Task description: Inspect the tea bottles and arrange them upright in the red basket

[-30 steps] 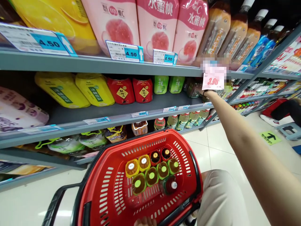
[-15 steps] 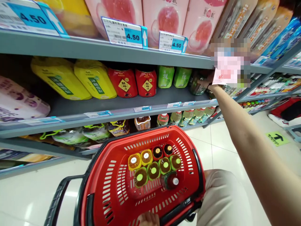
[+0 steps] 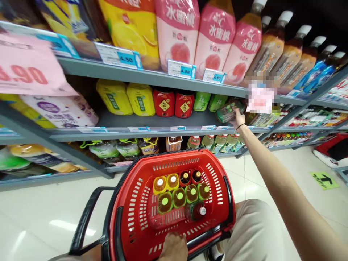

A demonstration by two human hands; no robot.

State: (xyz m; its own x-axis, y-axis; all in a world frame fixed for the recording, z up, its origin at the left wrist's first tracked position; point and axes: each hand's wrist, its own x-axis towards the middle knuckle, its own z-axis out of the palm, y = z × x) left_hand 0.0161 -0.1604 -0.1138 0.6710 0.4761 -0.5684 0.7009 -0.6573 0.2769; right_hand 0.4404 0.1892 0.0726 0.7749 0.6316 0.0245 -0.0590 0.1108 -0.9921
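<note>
Shop shelf (image 3: 201,120): R hand (image 3: 238,117) fingers round btl (image 3: 226,112); L hand (image 3: 174,247) at basket (image 3: 176,157), can't tell grip.

Price tags (image 3: 118,56), upper centre: three read 4.50. Pink placard (image 3: 35,65), upper left: red .90 showed, leading digit cut by the frame edge. Pink bottles (image 3: 178,32), top centre: bore 水蜜桃. Red bottles (image 3: 164,105), centre: bore 酸梅汤. Yellow-green floor sign (image 3: 324,180), lower right: carried a black arrow, lettering illegible.

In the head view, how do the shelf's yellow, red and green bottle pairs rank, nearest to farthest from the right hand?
From the right hand:
1. Green pair, just to its left
2. Red pair, left of the green
3. Yellow pair, left of the red
</note>
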